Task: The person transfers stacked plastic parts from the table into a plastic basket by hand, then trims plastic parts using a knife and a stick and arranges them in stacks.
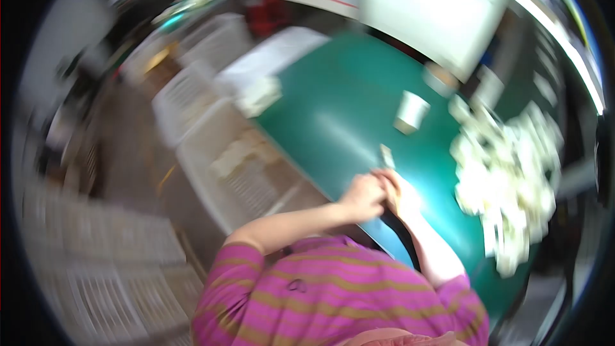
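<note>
Both of my hands meet over the near part of the green table (346, 96). My left hand (364, 197) has its fingers curled against my right hand (400, 197), whose fingers are bent too. A small pale strip (386, 156) shows just beyond the fingertips; blur hides whether it is held. A dark band (403, 237) runs from under my hands toward my body, beside a blue surface (387, 238). What lies between the fingers is too small and smeared to name.
A heap of pale strips (506, 173) lies on the table's right side. A white block (411, 112) and a round roll (441, 79) stand farther back. Translucent bins (211, 198) line the left edge, one with pale pieces (240, 154). White crates (122, 282) are at lower left.
</note>
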### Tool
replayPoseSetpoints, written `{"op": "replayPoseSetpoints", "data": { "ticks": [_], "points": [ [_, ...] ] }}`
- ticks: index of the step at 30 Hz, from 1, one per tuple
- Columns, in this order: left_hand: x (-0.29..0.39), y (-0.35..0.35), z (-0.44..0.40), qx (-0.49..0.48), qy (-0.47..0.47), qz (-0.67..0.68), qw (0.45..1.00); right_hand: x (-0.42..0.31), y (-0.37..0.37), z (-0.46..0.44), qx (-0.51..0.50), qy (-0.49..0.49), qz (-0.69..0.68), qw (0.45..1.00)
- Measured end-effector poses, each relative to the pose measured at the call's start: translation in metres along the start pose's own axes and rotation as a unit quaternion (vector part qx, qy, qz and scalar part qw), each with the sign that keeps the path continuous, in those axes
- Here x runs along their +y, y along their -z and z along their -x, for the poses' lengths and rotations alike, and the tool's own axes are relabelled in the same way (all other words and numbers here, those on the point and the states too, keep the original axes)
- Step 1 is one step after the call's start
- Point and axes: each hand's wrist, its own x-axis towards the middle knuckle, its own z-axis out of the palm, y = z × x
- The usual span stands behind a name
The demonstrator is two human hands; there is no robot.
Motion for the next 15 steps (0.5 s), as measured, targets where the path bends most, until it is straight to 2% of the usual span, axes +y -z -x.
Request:
{"op": "replayPoseSetpoints", "data": {
  "ticks": [1,2,3,4,5,6,7,8,9,10,12,13,14,15],
  "points": [
    [0.000,-0.006,-0.011,-0.098,0.053,0.067,0.992,0.031,-0.006,0.002,0.027,0.033,0.031,0.999],
    [0.001,-0.014,-0.019,-0.149,0.050,0.148,0.976,0.052,-0.004,0.010,0.064,0.131,0.008,0.989],
    [0.002,-0.025,-0.030,-0.194,0.006,0.181,0.964,0.034,0.005,0.020,0.054,0.096,-0.067,0.992],
    [0.004,-0.037,-0.040,-0.211,0.009,0.187,0.959,0.011,0.022,0.034,0.043,0.074,-0.145,0.986],
    [0.006,-0.046,-0.048,-0.227,0.020,0.187,0.956,0.002,0.045,0.051,0.092,0.126,0.042,0.987],
    [0.008,-0.054,-0.056,-0.238,0.034,0.178,0.954,-0.004,0.059,0.066,0.119,0.167,0.229,0.951],
    [0.020,-0.059,-0.069,-0.234,0.002,0.196,0.952,-0.006,0.072,0.089,0.180,0.164,0.239,0.940],
    [0.028,-0.066,-0.079,-0.229,-0.029,0.214,0.949,0.001,0.082,0.113,0.234,0.119,0.257,0.930],
    [0.021,-0.093,-0.082,-0.253,-0.044,0.336,0.906,0.002,0.093,0.139,0.288,0.072,0.252,0.921],
    [0.029,-0.096,-0.089,-0.280,-0.023,0.334,0.899,0.000,0.104,0.164,0.340,0.029,0.246,0.907],
    [0.040,-0.097,-0.100,-0.323,0.016,0.289,0.901,0.014,0.122,0.214,0.434,-0.039,0.358,0.826],
    [0.053,-0.084,-0.108,-0.312,-0.011,0.185,0.932,0.016,0.128,0.233,0.456,-0.094,0.417,0.780],
    [0.054,-0.087,-0.109,-0.297,-0.001,0.174,0.939,0.016,0.134,0.247,0.478,-0.151,0.473,0.724],
    [0.058,-0.088,-0.108,-0.249,-0.036,0.171,0.952,0.016,0.138,0.257,0.471,-0.211,0.486,0.705]
  ]
}}
